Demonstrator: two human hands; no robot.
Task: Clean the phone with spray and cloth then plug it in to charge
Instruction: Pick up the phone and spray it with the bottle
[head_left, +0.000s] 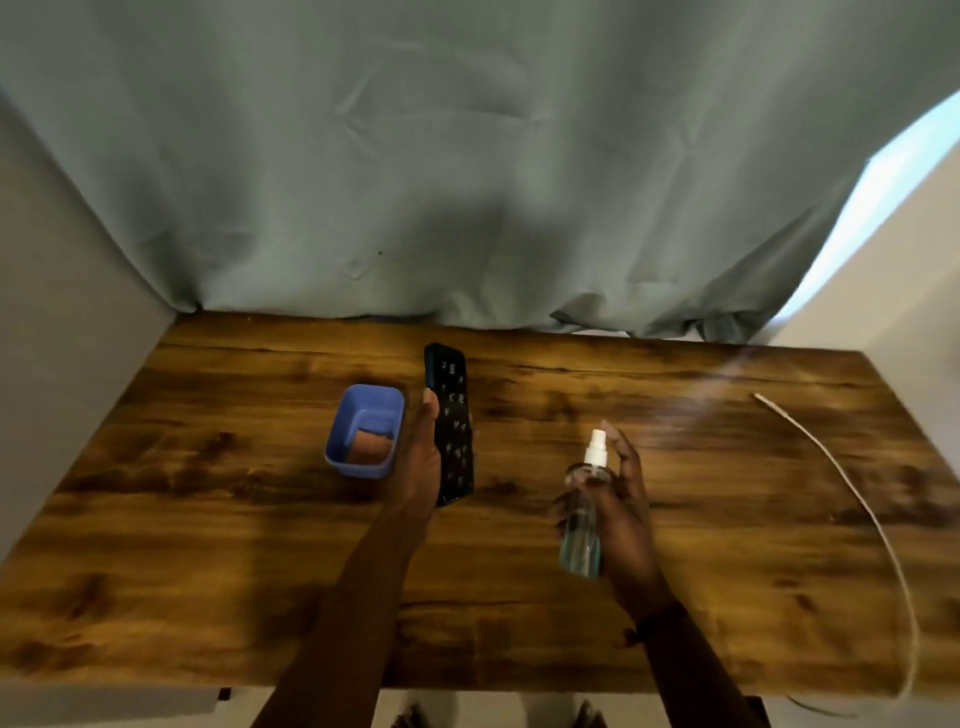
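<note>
My left hand (423, 462) grips a dark phone (453, 415) from its left side, holding it over the middle of the wooden table (208, 545); small bright specks dot its face. To the right, my right hand (623, 514) holds a clear spray bottle (584, 525) with blue liquid and a white nozzle, the index finger raised behind the nozzle. A folded reddish cloth (370, 446) lies inside a small blue tub (363, 410) just left of the phone. A white charging cable (852, 499) curves along the table's right side.
A grey-green curtain (467, 182) hangs behind the table's far edge. Pale walls stand at left and right. The cable runs off the table's front right corner. Bare wood spreads at front left and between bottle and cable.
</note>
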